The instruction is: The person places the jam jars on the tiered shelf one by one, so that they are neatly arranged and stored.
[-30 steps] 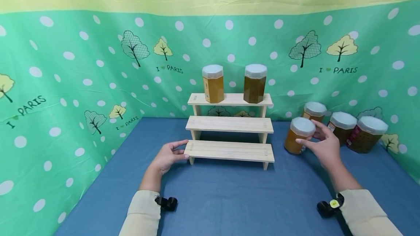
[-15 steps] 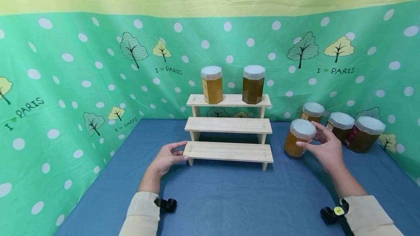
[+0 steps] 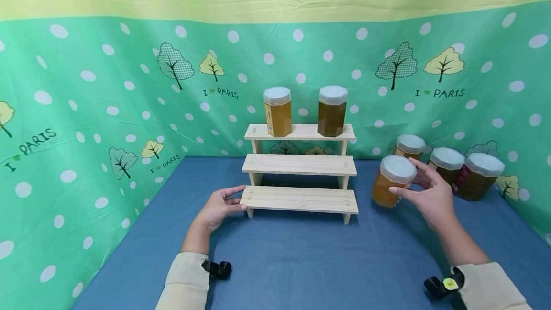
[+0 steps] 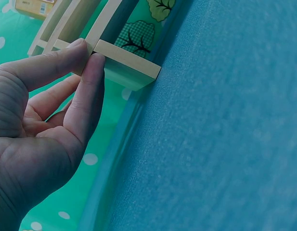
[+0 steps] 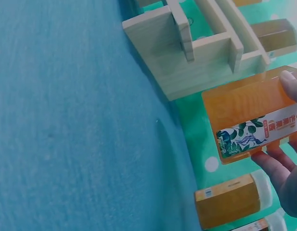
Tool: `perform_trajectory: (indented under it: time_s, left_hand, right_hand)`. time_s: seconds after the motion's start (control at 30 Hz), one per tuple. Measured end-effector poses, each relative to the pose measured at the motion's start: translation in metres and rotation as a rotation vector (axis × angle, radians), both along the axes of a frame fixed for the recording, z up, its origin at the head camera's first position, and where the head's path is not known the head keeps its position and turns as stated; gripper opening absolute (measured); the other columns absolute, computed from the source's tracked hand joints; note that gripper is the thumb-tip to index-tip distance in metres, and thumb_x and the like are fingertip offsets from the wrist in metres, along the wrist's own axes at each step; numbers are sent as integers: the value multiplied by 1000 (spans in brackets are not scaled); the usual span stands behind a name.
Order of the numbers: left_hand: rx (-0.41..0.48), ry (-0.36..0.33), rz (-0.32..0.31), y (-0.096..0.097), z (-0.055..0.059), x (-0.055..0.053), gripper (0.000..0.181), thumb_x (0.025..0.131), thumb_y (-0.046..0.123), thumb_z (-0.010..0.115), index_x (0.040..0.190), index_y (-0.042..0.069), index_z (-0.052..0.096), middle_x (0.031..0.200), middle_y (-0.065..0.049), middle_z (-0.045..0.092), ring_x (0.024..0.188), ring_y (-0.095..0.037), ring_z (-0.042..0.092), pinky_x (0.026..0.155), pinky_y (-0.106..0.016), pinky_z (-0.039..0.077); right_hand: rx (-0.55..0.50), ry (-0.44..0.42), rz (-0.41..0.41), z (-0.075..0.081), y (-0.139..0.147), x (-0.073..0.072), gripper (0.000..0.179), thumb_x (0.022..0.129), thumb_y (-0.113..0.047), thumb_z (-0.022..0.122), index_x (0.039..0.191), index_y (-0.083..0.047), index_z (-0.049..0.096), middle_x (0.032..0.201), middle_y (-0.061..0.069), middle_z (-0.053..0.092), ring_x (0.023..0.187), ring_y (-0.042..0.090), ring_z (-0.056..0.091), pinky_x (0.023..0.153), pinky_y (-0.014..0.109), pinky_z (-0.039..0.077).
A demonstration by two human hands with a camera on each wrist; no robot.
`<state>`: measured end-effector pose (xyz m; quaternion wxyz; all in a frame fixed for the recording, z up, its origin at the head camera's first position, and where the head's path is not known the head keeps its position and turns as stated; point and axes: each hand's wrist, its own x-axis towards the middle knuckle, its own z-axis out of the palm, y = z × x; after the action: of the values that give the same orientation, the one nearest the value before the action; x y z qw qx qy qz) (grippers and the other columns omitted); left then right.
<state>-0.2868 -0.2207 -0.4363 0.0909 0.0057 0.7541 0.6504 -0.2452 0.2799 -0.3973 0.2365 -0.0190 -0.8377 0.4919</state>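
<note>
A three-step wooden shelf (image 3: 300, 164) stands on the blue table. My left hand (image 3: 238, 199) pinches the left end of its lowest step (image 4: 126, 60) between thumb and index finger (image 4: 90, 91). My right hand (image 3: 406, 178) grips an orange jar with a white lid (image 3: 389, 183) just right of the shelf; the jar leans slightly. In the right wrist view the fingers (image 5: 278, 168) wrap the labelled jar (image 5: 244, 110) beside the shelf's side panel (image 5: 172, 53).
Two white-lidded jars, one amber (image 3: 277, 111) and one dark (image 3: 332, 110), stand on the top step. Three more jars (image 3: 409, 146) (image 3: 445, 164) (image 3: 478, 176) stand behind my right hand by the green dotted backdrop (image 3: 107, 109). Blue cloth (image 3: 301, 262) spreads in front.
My right hand has closed its fingers round the orange jar, which now leans a little. The left hand stays on the lowest step.
</note>
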Motion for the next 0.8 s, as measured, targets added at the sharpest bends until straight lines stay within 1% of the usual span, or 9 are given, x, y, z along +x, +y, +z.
perform_trajectory:
  time_s: [0.23,0.33,0.53,0.6,0.8]
  left_hand:
    - [2,3,-2,0,0,0,64,80,-6,75,139,2,52,116,-20,66,92,-22,68,81,-40,56]
    - [3,7,-7,0,1,1,64,80,-6,75,140,1,52,117,-20,65,93,-22,68,82,-40,56]
    - [3,11,-11,0,1,1,64,80,-6,75,140,1,52,119,-22,64,94,-22,68,83,-41,55]
    - [2,8,-9,0,1,1,64,80,-6,75,139,2,52,119,-22,64,93,-22,68,83,-41,55]
    - [6,4,-5,0,0,0,63,80,-6,75,139,2,53,119,-22,64,93,-22,68,83,-41,55]
  right_hand:
    - [-13,29,36,7,-4,5,80,76,-19,86,146,-22,47,121,-10,57,96,0,54,65,14,50]
    - [-15,31,42,11,-7,8,80,76,-18,86,146,-21,47,124,-7,58,96,1,54,65,14,50]
    - [-2,6,39,19,-13,13,82,76,-23,85,147,-19,45,133,9,57,97,4,53,65,15,50]
    - [1,-3,42,22,-15,15,81,77,-24,85,147,-20,45,134,10,56,98,4,53,65,15,50]
    - [3,-21,57,29,-23,21,80,77,-27,85,147,-25,46,133,7,56,99,4,53,66,16,50]
